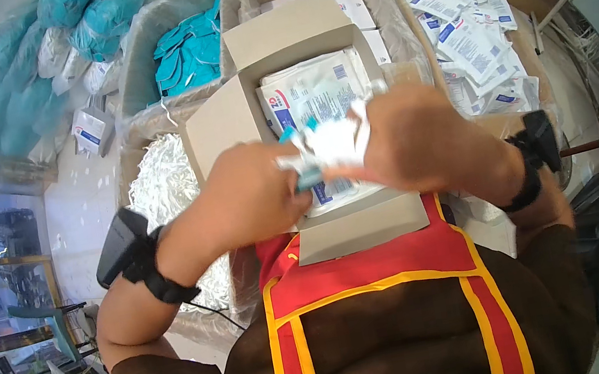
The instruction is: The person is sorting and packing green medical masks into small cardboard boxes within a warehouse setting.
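Over the open carton (306, 35), your left hand (249, 195) and right hand (418, 139) both pinch one white pouch (328, 142) with a teal item inside; judged light, limp and slippery, so hold its sealed edges

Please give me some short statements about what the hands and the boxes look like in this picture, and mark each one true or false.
1. Both hands, the left hand and the right hand, hold a white packet over an open cardboard box. True.
2. The open cardboard box is empty. False: white sachets lie in it.
3. Each wrist wears a black device on a strap. True.
4. The bin at upper left holds red items. False: its teal items are blue-green.
5. The apron is red with yellow trim. True.
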{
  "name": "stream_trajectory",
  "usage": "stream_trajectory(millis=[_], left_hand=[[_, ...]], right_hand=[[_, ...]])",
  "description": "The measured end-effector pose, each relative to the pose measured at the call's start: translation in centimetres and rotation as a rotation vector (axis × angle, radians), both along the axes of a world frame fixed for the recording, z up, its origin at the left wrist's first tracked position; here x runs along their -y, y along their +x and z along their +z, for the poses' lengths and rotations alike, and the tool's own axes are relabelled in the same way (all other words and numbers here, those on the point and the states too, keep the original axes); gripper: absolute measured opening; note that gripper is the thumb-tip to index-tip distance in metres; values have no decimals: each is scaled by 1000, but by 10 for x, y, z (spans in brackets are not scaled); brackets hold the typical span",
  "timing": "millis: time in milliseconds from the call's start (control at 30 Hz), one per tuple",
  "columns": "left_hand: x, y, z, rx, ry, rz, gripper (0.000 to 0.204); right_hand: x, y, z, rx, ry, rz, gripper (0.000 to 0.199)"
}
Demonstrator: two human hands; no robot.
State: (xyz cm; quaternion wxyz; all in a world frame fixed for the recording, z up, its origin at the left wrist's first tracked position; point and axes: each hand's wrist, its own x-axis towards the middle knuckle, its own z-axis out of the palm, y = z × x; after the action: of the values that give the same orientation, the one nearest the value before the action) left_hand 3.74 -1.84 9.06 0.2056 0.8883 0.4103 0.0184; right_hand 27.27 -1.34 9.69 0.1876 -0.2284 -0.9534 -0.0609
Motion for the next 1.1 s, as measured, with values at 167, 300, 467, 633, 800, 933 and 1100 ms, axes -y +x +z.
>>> stream_trajectory(millis=[167,300,467,633,800,933,1100], left_hand=[[53,2,32,101,-148,-404,22],[60,-1,46,150,-197,-442,15],[60,-22,52,96,-168,-475,18],[54,-121,-14,47,-218,427,27],[-28,-113,-20,775,-185,716,43],[-139,-162,-21,1398,22,808,58],[-177,-169,-52,1312,60,928,48]], right_hand=[[41,17,32,179,-395,426,15],[45,30,41,190,-499,425,15],[34,47,50,499,-942,264,17],[26,106,26,-59,-855,-532,17],[12,60,2,-342,-1181,-388,21],[6,45,-11,-542,-1290,-216,21],[-14,29,-51,-852,-1401,-221,26]])
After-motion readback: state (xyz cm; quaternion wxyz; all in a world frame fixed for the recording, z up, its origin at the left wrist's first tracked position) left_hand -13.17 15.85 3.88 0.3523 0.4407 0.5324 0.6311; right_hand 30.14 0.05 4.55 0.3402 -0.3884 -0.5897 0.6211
